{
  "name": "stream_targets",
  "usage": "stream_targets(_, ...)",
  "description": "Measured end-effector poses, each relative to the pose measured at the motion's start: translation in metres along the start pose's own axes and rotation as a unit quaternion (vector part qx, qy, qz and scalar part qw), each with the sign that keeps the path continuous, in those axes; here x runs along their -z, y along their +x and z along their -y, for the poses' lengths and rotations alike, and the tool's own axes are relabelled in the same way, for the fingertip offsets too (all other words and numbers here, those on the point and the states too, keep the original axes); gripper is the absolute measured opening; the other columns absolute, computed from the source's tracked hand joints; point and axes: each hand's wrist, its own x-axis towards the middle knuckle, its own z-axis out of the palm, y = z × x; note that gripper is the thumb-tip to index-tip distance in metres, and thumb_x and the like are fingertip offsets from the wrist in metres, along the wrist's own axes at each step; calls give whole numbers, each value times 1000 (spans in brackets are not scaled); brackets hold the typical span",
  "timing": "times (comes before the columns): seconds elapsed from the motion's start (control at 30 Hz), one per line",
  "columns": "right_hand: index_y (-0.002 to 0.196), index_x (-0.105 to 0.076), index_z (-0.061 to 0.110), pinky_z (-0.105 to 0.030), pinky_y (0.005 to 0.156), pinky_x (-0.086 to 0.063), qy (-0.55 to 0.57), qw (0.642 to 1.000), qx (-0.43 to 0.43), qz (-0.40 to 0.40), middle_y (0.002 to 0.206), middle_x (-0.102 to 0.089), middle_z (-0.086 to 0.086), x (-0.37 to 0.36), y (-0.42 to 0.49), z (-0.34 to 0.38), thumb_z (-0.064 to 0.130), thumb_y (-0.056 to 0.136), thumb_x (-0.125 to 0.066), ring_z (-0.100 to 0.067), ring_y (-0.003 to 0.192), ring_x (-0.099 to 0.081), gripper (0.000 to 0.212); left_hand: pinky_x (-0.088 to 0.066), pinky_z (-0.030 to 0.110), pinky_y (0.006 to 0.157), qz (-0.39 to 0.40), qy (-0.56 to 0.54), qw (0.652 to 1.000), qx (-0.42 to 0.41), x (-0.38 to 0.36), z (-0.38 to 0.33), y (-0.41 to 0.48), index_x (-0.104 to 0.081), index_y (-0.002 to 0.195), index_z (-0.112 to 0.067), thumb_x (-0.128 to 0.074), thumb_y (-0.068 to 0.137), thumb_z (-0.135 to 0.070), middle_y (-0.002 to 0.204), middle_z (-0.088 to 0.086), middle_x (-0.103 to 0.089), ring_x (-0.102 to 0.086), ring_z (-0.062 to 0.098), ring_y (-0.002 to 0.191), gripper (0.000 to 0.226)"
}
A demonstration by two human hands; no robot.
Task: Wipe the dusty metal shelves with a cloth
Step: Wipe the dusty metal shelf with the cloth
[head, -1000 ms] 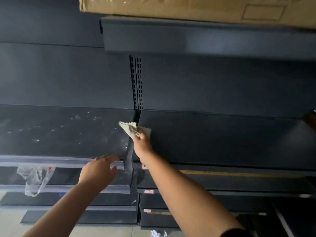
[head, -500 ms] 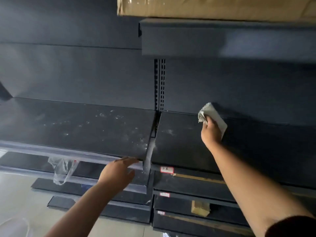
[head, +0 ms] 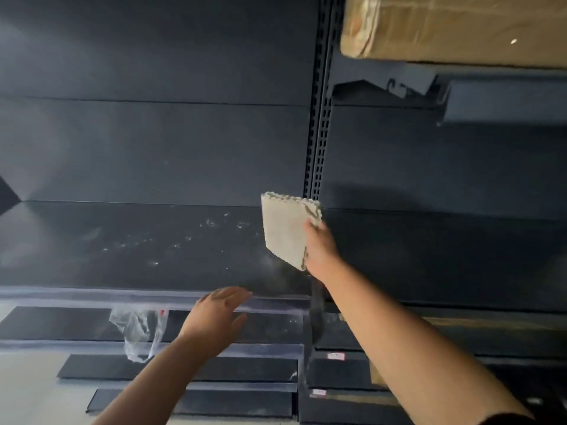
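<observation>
Head view: looks at a dark metal shelving unit with several tiers, seen from in front and slightly below.
Right hand [head: 319,250]: raised over the seam between two shelf sections, its grip closed on one side of the pale beige folded cloth with a scalloped edge [head: 285,231], thumb across the cloth's right edge.
Cloth position: held up on edge, its flat face toward the camera, in front of the right end of the dusty black metal shelf on the left [head: 138,243]; whether its lower corner touches the shelf cannot be told.
Left hand [head: 214,320]: empty, fingers spread and loosely extended, palm down, in front of the greyish front rail of the left shelf [head: 76,297]; contact with the rail cannot be told.
Left shelf surface: marked with pale specks and smears of dust, densest in the middle and toward the right end.
Right shelf section [head: 445,253]: darker, no specks visible.
Slotted upright post [head: 317,118]: runs vertically between the two sections, behind the cloth's top edge.
Brown cardboard box [head: 454,29]: sits on the higher shelf at upper right.
Crumpled clear plastic bag [head: 138,332]: hangs below the left shelf's front rail, left of the left wrist.
Lower tiers: more dark shelves stepped below, with small white and red price labels [head: 336,356] on the right-hand edges.
</observation>
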Motion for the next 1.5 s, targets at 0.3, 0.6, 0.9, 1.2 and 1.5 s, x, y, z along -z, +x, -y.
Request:
stream_targets(0.3, 126, -53, 19, -33, 89, -43, -318, 886, 209, -265, 120, -63, -11, 102, -15, 30, 22, 95, -42, -29, 106, -58, 33, -39, 38, 99, -30, 58, 996, 57, 41, 97, -15, -51, 127, -34, -50, 86, -39, 135, -6, -50, -42, 21, 122, 41)
stream_targets(0.6, 131, -52, 18, -40, 83, -50, -582, 800, 142, -26, 126, -61, -17, -24, -27, -86, 14, 94, -45, -40, 99, -61, 38, -51, 38, 80, -90, 3, 995, 46, 50, 146, -26, -70, 103, -30, -67, 77, -18, 103, 5, -68, -59, 30, 93, 29)
stream_targets(0.9, 125, -54, 21, -26, 78, -44, -163, 985, 6, 54, 115, -62, -1, -144, -56, -73, 21, 94, -47, -18, 96, -55, 32, -51, 35, 78, -86, -21, 994, 68, 55, 150, -18, -72, 94, -31, -60, 85, -20, 104, -3, -68, -58, 22, 96, 19)
stream_targets(1.2, 124, -55, 18, -29, 84, -45, -114, 950, 167, -239, 124, -63, -12, -34, 1, -6, 16, 94, -45, -28, 103, -61, 31, -48, 31, 64, -75, -16, 989, 130, 61, 171, -42, -69, 76, -35, -62, 81, -23, 92, -4, -67, -57, 21, 87, 15)
stream_targets(1.5, 137, -43, 17, -38, 97, -44, -574, 807, 141, 18, 134, -54, -17, -28, 36, -75, 12, 97, -35, -36, 117, -53, 41, -45, 30, 60, -113, 4, 982, 153, 50, 134, -13, -69, 76, -31, -64, 81, -22, 80, -6, -63, -56, 21, 81, 12)
